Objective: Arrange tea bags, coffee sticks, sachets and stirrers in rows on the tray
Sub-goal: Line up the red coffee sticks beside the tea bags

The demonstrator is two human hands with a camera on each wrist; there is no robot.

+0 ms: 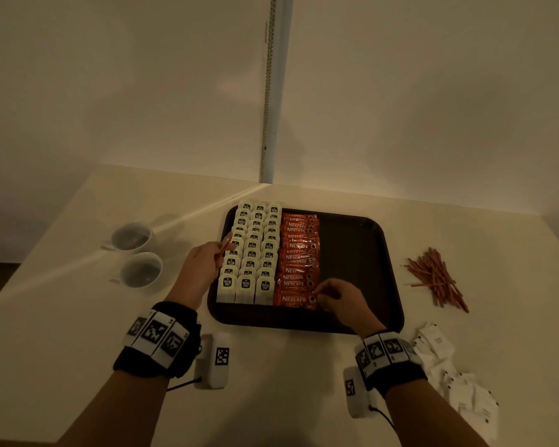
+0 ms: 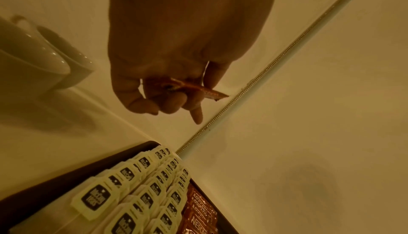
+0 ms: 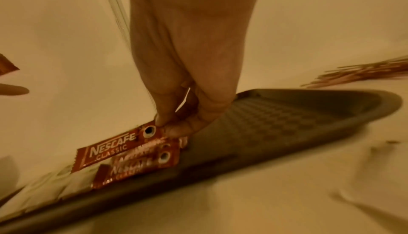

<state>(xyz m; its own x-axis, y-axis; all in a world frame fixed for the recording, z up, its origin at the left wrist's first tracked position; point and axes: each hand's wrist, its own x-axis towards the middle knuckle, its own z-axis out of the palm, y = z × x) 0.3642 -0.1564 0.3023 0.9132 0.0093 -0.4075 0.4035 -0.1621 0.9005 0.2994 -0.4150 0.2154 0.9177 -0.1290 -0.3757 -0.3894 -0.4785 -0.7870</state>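
Note:
A dark tray (image 1: 355, 253) holds three rows of white tea bags (image 1: 250, 254) on its left and a column of red coffee sticks (image 1: 299, 259) beside them. My left hand (image 1: 207, 256) hovers over the tea bags and grips a red coffee stick (image 1: 224, 245), seen crumpled between the fingers (image 2: 194, 87) in the left wrist view. My right hand (image 1: 331, 295) pinches the right end of the nearest coffee stick (image 3: 114, 150) at the front of the column, tilting it above the sticks below. The tray's right half (image 3: 287, 119) is bare.
Two white cups (image 1: 136, 253) stand left of the tray. A pile of brown stirrers (image 1: 436, 277) lies on the table to the right. White sachets (image 1: 455, 379) are heaped at the front right. A wall with a pole (image 1: 271, 91) rises behind.

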